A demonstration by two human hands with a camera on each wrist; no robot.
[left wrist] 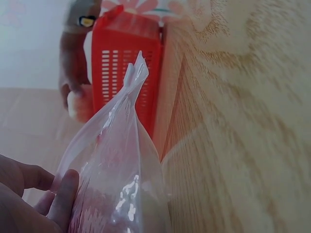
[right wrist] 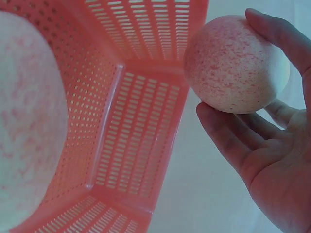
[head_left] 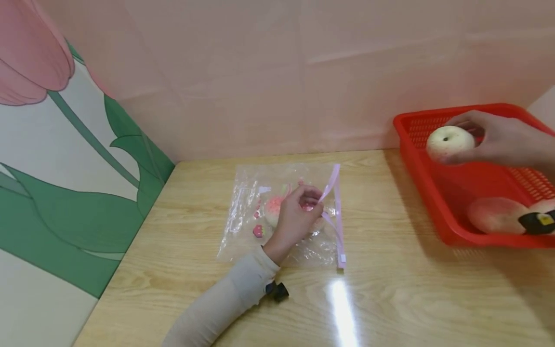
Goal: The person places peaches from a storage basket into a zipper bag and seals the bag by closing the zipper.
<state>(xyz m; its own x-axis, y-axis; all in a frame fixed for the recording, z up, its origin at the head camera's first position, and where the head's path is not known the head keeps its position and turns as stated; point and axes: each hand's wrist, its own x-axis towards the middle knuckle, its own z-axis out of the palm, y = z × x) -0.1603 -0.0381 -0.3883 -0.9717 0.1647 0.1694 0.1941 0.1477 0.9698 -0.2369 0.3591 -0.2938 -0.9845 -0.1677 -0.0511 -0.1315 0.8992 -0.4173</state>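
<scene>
A clear plastic slider bag [head_left: 243,243] with pink strawberry prints lies flat on the table, its pink zip edge [head_left: 339,217] to the right. My left hand [head_left: 299,212] pinches one side of that edge between thumb and fingers, and the mouth gapes there. Inside the bag shows a pink-and-white peach [head_left: 273,208], partly covered by the hand. Over the red basket [head_left: 418,178], my right hand [head_left: 498,137] grips a pale peach [head_left: 450,143] speckled with pink. In the right wrist view this peach [right wrist: 235,65] sits between thumb and fingers, above the basket's rim.
More peaches [head_left: 494,215] lie at the near end of the basket, partly behind a black wrist strap [head_left: 537,222]. A pink-beige covered wall [head_left: 260,96] rises behind the wooden table [head_left: 390,299]. A tulip-patterned panel [head_left: 65,193] stands on the left.
</scene>
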